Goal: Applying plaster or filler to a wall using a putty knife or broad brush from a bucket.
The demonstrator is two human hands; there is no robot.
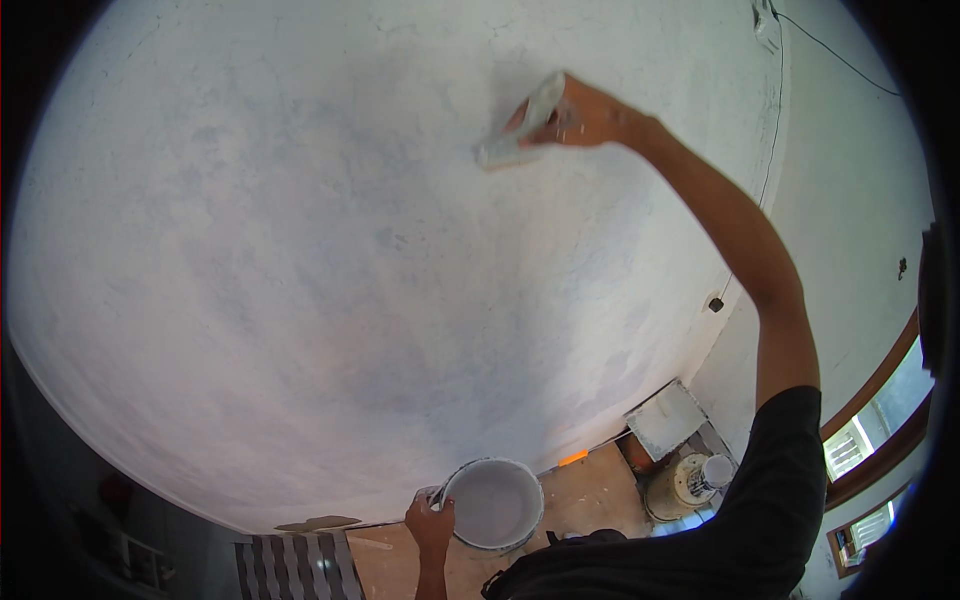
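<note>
My right hand (588, 115), at the end of a raised, bent arm, is closed around a wide whitish paintbrush (512, 153). The brush head lies at the white wall (300, 250), which shows bluish-grey patches; whether the bristles touch it I cannot tell. Low in the view, my left hand (430, 520) grips the side of a round bucket (498, 462) at its rim or handle. Pale grey-white fills the bucket's inside, and its depth is hard to judge.
Below lie a brown floor covering (590, 495) and wavy-patterned tiles (300, 568). A second bucket (660, 497) with a pale cup (717, 470) on top stands near a whitish square board (667, 420). A dark socket (715, 304) and windows (872, 432) are on the right.
</note>
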